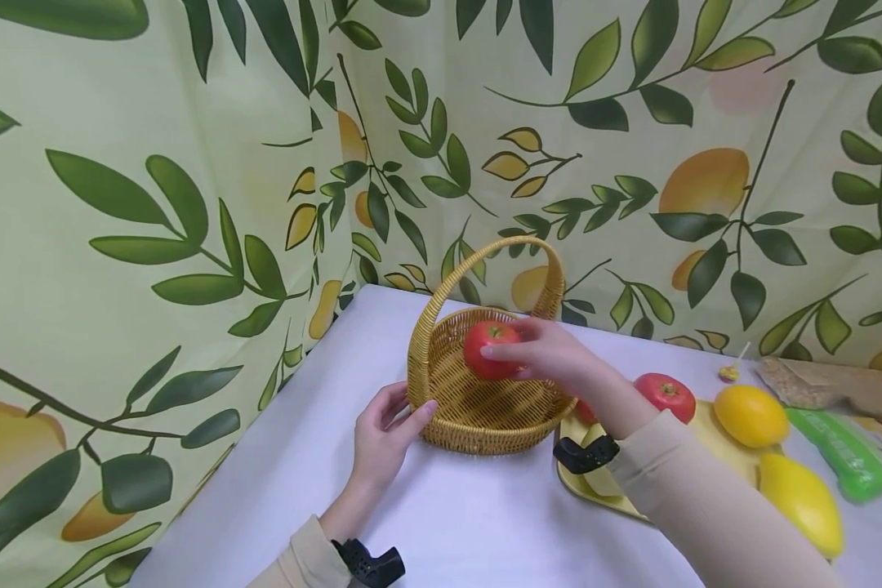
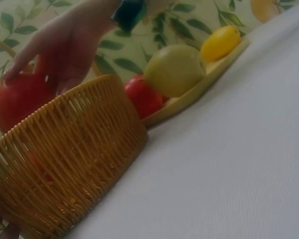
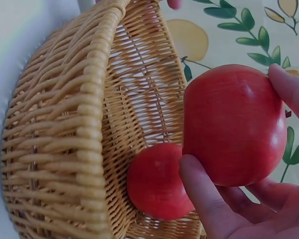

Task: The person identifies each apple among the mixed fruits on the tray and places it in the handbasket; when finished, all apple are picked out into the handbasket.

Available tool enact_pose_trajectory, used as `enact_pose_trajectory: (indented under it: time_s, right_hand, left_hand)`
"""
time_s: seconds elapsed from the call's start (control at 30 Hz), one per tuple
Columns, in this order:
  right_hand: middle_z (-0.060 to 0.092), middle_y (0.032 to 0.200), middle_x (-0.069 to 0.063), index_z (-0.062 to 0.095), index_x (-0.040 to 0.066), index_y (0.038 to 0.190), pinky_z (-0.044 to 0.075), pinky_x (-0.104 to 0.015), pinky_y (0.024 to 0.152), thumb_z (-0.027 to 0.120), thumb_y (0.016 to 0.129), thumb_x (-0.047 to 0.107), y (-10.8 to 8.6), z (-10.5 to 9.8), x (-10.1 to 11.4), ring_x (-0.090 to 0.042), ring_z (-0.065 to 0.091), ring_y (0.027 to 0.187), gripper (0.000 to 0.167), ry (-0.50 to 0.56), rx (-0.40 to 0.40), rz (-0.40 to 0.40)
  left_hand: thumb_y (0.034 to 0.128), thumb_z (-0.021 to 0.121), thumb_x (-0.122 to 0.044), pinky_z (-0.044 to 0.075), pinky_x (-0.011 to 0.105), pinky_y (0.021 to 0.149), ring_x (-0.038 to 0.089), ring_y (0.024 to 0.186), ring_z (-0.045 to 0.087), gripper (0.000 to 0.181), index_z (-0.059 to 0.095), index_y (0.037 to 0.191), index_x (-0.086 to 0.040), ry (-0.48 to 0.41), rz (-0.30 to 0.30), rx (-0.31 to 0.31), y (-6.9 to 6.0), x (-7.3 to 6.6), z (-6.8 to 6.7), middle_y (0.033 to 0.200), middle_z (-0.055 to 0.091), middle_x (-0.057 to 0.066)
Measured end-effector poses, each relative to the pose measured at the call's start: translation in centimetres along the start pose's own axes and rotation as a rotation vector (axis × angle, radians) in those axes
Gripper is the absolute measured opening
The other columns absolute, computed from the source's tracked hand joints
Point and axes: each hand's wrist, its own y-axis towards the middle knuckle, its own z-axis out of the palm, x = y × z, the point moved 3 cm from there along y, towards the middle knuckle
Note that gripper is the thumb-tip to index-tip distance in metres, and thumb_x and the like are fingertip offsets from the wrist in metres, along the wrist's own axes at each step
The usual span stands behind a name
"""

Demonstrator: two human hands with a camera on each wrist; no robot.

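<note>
My right hand [image 1: 551,355] holds a red apple [image 1: 488,349] over the wicker basket [image 1: 478,439], thumb and fingers around the fruit. In the right wrist view, a second red apple [image 3: 159,181] lies inside the basket, below the held apple [image 3: 234,124]. From the head it is hidden. My left hand [image 1: 385,433] grips the basket's left side near the foot of its arched handle [image 1: 428,327], thumb at the rim. Only some fingertips of that hand show at the lower corner of the left wrist view.
Right of the basket, a yellow tray [image 1: 728,453] carries a red apple [image 1: 665,396], an orange-yellow fruit [image 1: 751,415], a yellow mango-like fruit [image 1: 801,502] and a pale green fruit [image 2: 175,70]. Beyond lie a green packet [image 1: 845,453], a brown bag [image 1: 801,384] and a lollipop [image 1: 730,373]. Patterned cloth hangs behind.
</note>
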Motion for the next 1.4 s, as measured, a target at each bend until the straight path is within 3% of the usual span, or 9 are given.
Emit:
enact_pose_trajectory:
  time_s: [0.6,1.03,1.4]
  right_hand:
    - [0.058,0.137,-0.014,0.05,0.008,0.145,0.061,-0.039,0.084,0.089,0.078,0.044,1.3,2.1,0.4,-0.032,0.062,0.116,0.087,-0.012,0.027,-0.026]
    - [0.062,0.127,-0.009,0.056,0.012,0.138,0.061,-0.037,0.084,0.089,0.075,0.052,2.0,3.0,1.3,-0.027,0.062,0.109,0.082,-0.226,0.06,-0.049]
    - [0.062,0.126,-0.012,0.057,0.008,0.137,0.06,-0.036,0.084,0.089,0.077,0.045,3.2,4.1,1.4,-0.028,0.061,0.11,0.078,-0.265,0.069,-0.076]
  left_hand:
    - [0.0893,0.081,-0.021,0.056,0.031,0.096,0.022,0.118,0.063,0.036,0.069,0.122,-0.013,0.019,-0.007,-0.001,0.0,0.1,-0.1,0.121,0.069,0.001]
    - [0.0896,0.081,-0.02,0.056,0.032,0.096,0.022,0.118,0.063,0.035,0.069,0.122,-0.013,0.014,-0.008,-0.001,0.0,-0.1,0.1,0.121,0.069,0.001]
    - [0.0889,0.081,-0.019,0.056,0.031,0.096,0.022,0.118,0.063,0.036,0.069,0.122,-0.012,-0.003,-0.022,-0.005,-0.1,-0.1,0.0,0.12,0.069,0.003]
